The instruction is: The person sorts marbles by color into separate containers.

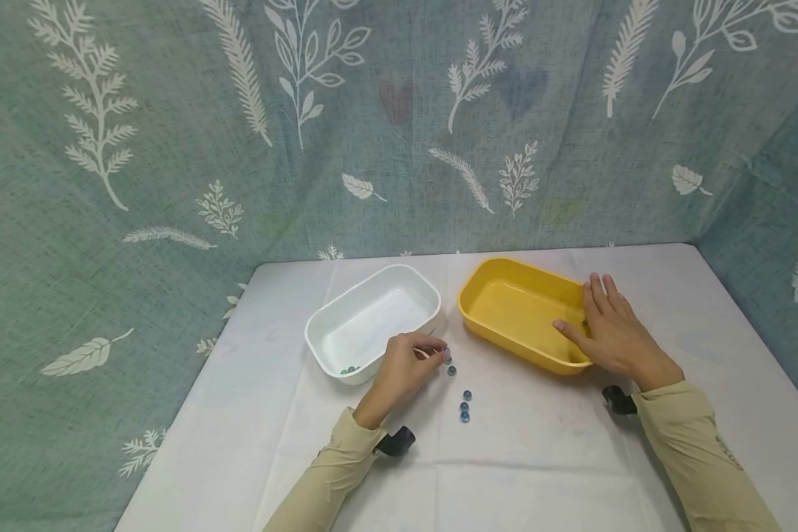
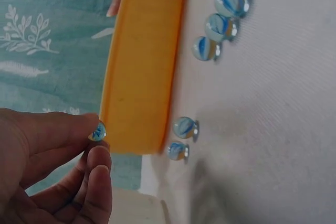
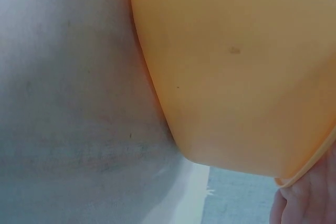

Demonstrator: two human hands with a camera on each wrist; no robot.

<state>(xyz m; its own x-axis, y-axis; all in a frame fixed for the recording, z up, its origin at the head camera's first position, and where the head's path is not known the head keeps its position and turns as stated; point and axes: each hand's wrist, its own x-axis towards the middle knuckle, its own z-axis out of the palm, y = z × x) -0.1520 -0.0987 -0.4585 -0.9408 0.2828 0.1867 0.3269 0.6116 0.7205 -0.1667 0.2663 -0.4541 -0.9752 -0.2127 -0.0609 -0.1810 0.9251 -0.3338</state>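
My left hand (image 1: 402, 373) pinches a clear glass marble (image 2: 97, 131) with blue swirls between thumb and forefinger, beside the white tub's (image 1: 319, 318) right side. Two similar marbles (image 2: 184, 127) lie on the cloth close to that hand. Three more marbles (image 1: 464, 407) sit in a short row nearer the front. At the near left end of the white tub are a few green marbles (image 1: 349, 369). My right hand (image 1: 608, 336) rests over the right end of the yellow tub (image 1: 525, 310), fingers extended and thumb over the inside. A small dark spot shows beside that hand inside the tub.
White cloth (image 1: 539, 451) covers the table under both tubs. A green-blue leaf-patterned curtain (image 1: 399, 170) hangs behind and to the sides. A black wrist camera (image 1: 397, 442) sits below the left hand, another (image 1: 618, 400) below the right.
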